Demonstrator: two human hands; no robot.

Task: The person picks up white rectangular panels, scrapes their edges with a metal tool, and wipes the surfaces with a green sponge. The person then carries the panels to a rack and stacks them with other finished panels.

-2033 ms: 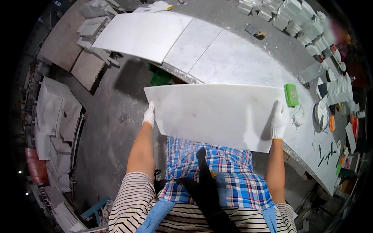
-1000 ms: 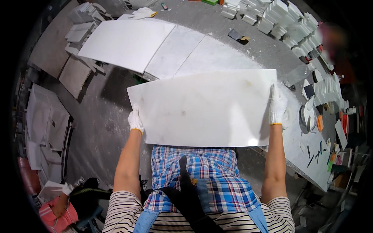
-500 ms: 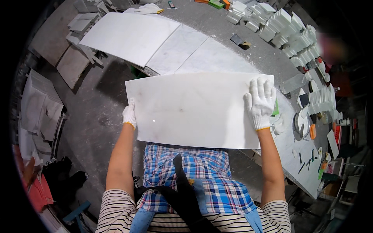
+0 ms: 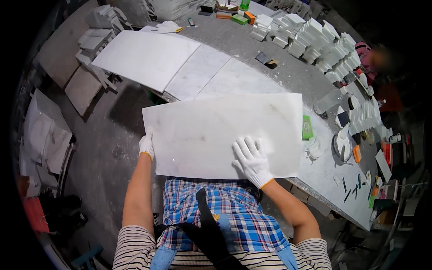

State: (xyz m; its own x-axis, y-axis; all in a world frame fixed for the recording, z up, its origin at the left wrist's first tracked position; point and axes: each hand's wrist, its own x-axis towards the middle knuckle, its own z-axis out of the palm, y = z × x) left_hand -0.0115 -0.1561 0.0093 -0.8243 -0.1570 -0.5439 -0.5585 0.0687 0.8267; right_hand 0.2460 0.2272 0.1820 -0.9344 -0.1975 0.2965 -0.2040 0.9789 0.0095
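Note:
A large white rectangular slab, faintly marked with grey like marble, lies in front of me, its right part over the work table. My left hand, in a white knit glove, grips its left edge; the fingertips behind the slab are hidden. My gloved right hand rests flat on the slab's face, right of the middle near the front edge, fingers spread. Close beyond the slab's right edge is a green block.
More white slabs lie on the table's far left, with a spare glove behind them. Stacked white pieces line the back right. A clear bottle, a round bowl and several small tools stand at the right.
My right hand has moved from the slab's upper right corner leftward and nearer to me. The green block now shows more fully beside the slab. My left hand keeps its grip.

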